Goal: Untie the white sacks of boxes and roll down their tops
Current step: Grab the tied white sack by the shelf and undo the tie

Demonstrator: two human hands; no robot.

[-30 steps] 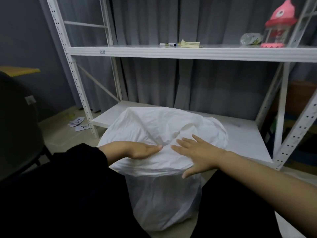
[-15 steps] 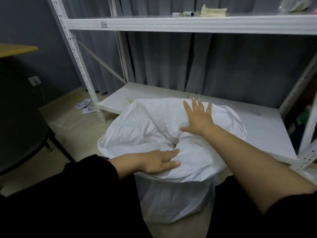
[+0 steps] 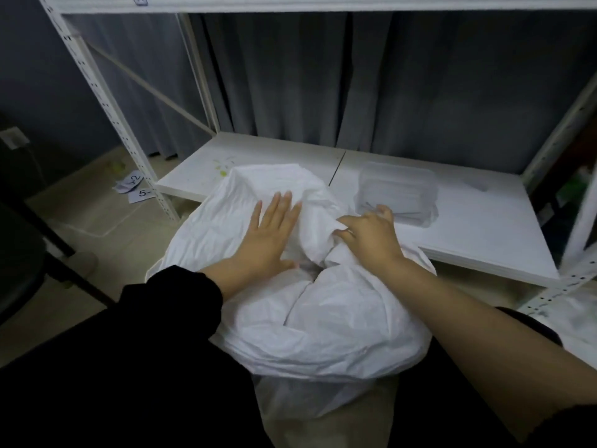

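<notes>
— Where was the white sack (image 3: 323,321)?

— Dead centre, on the floor against the low shelf (image 3: 478,234) — its top bunched and rumpled.

— And the hands?

— The left hand (image 3: 269,236) lay flat on the sack, fingers straight, pointing to twelve o'clock. The right hand (image 3: 371,236) had fingers curled, pinching a fold of the sack — a clear plastic box (image 3: 399,192) just beyond it at one o'clock.

Pale floor (image 3: 106,247) carries white sack (image 3: 323,318), white rack post (image 3: 106,108), paper slips (image 3: 134,187) near post foot. Low white shelf (image 3: 468,240) behind sack holds clear plastic container (image 3: 399,192); greenish marks at left end.
</notes>
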